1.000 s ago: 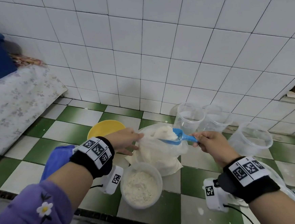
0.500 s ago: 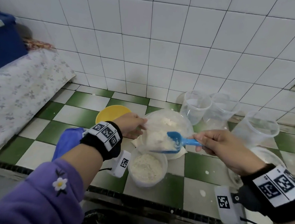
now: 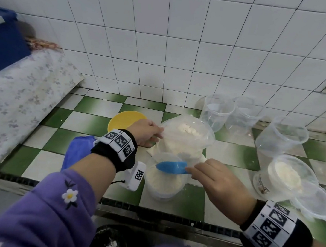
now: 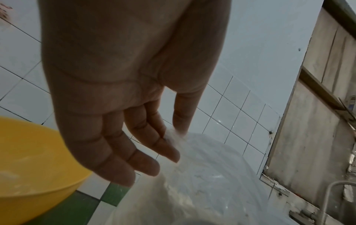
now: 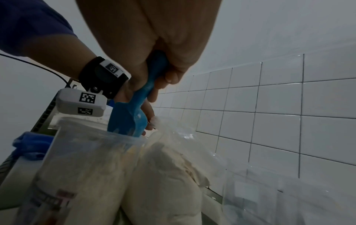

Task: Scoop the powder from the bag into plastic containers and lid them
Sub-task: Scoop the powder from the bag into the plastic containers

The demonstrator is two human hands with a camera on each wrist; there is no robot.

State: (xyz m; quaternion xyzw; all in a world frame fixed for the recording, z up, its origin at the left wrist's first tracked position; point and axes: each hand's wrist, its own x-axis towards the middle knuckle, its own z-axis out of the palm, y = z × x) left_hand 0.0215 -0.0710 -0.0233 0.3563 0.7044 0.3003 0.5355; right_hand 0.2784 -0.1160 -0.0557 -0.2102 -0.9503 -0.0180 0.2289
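Over the round clear tub (image 3: 164,180), right hand (image 3: 215,181) grips a blue plastic scoop (image 3: 171,167); left hand (image 3: 145,132) pinches the crinkly bag (image 3: 188,139).

A plain home kitchen or washing corner, judging by the white tiled wall (image 3: 164,45) rising behind a green-and-white checked tiled surface (image 3: 92,121), with a floral cloth (image 3: 20,96) left of it and a yellow bowl (image 3: 123,119) on it.

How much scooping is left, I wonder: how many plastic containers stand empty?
3. The left empty container and the middle one stand against the wall; the right one stands nearer. The clear plastic stack at the right edge may hide more.
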